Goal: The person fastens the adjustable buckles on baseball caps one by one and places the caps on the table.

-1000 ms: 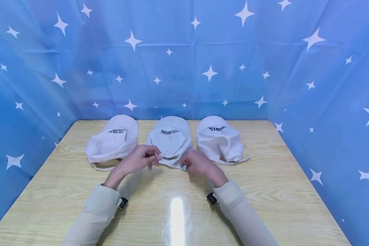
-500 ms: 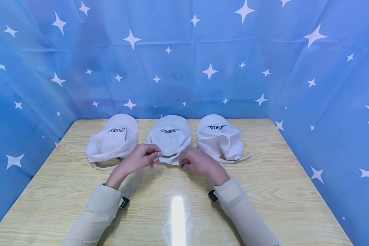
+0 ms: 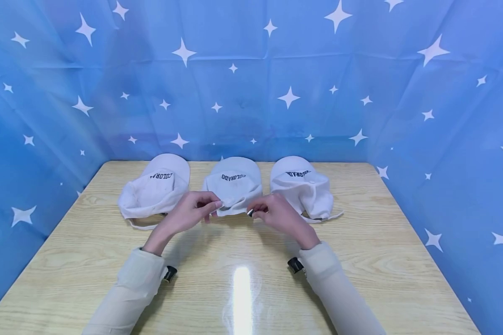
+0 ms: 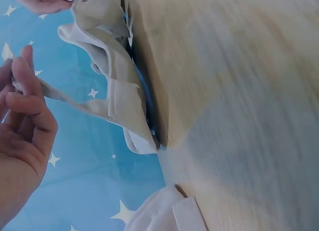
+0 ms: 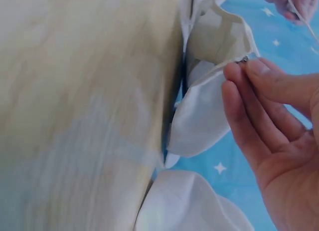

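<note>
Three white caps stand in a row on the table, each with dark COLORADO lettering. At the middle cap, my left hand pinches the end of its back strap between thumb and fingers. The strap stretches from the cap to that hand in the left wrist view. My right hand pinches the small metal buckle on the other side of the cap's back opening. Most of this buckle is hidden by the fingertips in the right wrist view. Strap and buckle are apart.
The left cap lies beside my left hand, with its strap hanging loose. To the right sits another cap, its strap end sticking out on the wooden table. A blue star-printed curtain encloses the back and sides.
My right hand has risen slightly and turned, bringing the buckle into clearer view. The middle cap's back edge has lifted a little. My left hand keeps its pinch on the strap.
</note>
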{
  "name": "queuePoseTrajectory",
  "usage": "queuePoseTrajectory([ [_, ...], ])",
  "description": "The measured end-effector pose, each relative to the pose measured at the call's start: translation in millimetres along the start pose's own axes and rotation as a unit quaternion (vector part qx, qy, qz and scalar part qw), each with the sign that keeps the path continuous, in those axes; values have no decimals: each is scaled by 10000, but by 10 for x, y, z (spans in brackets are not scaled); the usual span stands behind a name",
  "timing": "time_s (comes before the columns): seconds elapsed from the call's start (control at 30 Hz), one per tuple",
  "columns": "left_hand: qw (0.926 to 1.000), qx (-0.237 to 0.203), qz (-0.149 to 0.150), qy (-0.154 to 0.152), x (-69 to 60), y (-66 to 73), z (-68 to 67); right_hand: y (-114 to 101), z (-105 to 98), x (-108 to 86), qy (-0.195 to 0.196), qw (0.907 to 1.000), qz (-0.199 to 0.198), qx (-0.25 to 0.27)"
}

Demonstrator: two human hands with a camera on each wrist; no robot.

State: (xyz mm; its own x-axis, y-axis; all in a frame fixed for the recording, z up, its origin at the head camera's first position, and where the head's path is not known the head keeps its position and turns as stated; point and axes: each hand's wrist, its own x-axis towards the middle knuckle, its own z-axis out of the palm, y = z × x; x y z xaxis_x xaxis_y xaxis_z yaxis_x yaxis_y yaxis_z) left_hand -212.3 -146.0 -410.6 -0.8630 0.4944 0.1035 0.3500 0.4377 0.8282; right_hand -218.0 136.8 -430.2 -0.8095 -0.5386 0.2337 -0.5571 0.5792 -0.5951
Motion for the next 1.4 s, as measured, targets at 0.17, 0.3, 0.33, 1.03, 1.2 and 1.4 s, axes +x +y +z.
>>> queuePoseTrajectory([
  [0.17, 9993, 93, -30, -354, -28, -7, -36, -24, -36, -1, 480, 9982, 158, 317],
  [0.3, 9969, 143, 37, -769, -11, -21, -4, -41, -50, 4, 816, 9953, 174, 493],
  [0.33, 9963, 162, 47, -838, 0, -17, 15, -44, -51, 7, 875, 9945, 202, 533],
  [1.03, 9983, 202, -329, 442, 181, 149, 482, 68, -102, -3, 953, 9700, 572, 2161],
  [1.2, 9985, 48, -322, 431, 186, 144, 490, 70, -110, -7, 956, 9691, 617, 2190],
  [1.4, 9981, -303, -385, 379, 199, 128, 480, 61, -114, 11, 948, 9700, 598, 2159],
])
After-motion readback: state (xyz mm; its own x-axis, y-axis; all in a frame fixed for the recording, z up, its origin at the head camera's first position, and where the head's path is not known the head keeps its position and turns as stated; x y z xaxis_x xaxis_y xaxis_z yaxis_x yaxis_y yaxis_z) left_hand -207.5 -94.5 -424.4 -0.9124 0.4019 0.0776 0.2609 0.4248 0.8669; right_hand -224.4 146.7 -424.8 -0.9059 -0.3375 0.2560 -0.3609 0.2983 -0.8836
